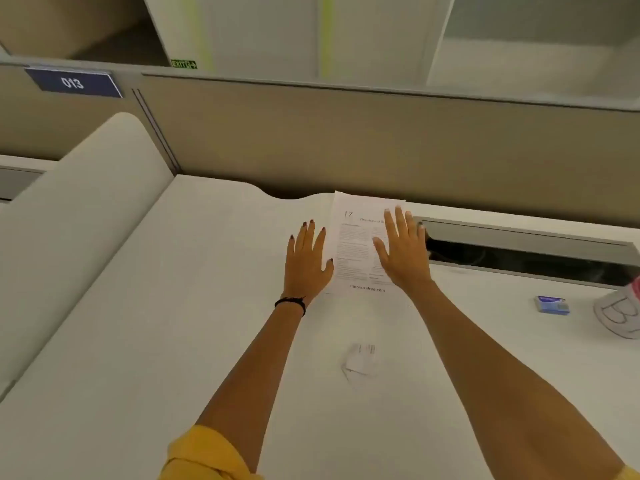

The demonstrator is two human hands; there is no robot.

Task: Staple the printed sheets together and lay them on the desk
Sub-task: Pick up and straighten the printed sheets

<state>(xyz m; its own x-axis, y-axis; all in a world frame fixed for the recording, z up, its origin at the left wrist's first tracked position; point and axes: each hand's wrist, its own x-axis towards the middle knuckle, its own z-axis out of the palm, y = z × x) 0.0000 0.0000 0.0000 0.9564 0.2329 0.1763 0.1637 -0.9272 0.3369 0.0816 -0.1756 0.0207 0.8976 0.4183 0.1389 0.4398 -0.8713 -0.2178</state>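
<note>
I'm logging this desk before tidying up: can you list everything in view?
printed sheets: one stack, white, far middle of desk
desk: one, white
small box: one, blue, desk's right
lettered object: one, white, right edge, cut off
partition: one, beige, behind desk
number plate: one, dark blue, partition's left
exit sign: one, green, beyond partition
wristband: one, black, left wrist
left hand: one, flat at sheets' left edge
right hand: one, flat on sheets
</note>
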